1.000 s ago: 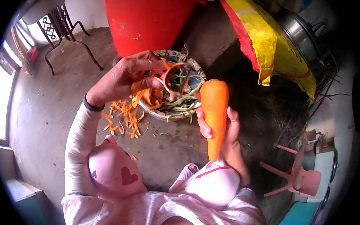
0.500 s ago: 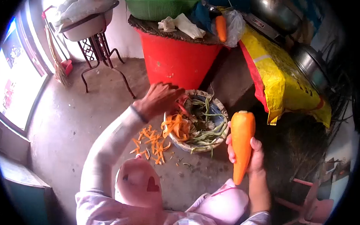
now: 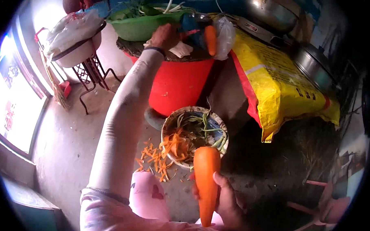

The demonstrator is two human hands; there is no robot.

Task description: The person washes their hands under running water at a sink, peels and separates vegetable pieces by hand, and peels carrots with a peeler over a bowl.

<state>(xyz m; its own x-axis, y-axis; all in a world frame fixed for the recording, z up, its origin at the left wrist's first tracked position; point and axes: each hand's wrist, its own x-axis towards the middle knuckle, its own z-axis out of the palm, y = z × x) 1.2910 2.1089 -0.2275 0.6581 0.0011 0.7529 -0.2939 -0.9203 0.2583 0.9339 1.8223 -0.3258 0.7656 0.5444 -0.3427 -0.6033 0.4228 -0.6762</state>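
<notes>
My right hand (image 3: 226,195) is wrapped around a large peeled carrot (image 3: 207,171), held upright with its thick end up and its tip down. My left hand (image 3: 165,36) is stretched far forward over the dark round top of the red bucket. From its closed fingers sticks a red peeler (image 3: 189,34), whose blade I cannot make out. Beside that hand lie a crumpled white wrapper (image 3: 181,49) and another carrot (image 3: 211,39). Below, a round basin (image 3: 223,124) holds orange peelings (image 3: 176,146) and green stringy scraps.
A green basket (image 3: 129,28) of vegetables stands on the red bucket (image 3: 177,83). More peelings (image 3: 154,159) lie on the floor left of the basin. A yellow sack (image 3: 284,87) and metal pots (image 3: 315,64) are at the right, a basin on a stand (image 3: 79,52) at the left.
My left hand has moved forward and up, from above the basin to the bucket's top. My right hand has brought the carrot left and lower, in front of the basin. The view has shifted.
</notes>
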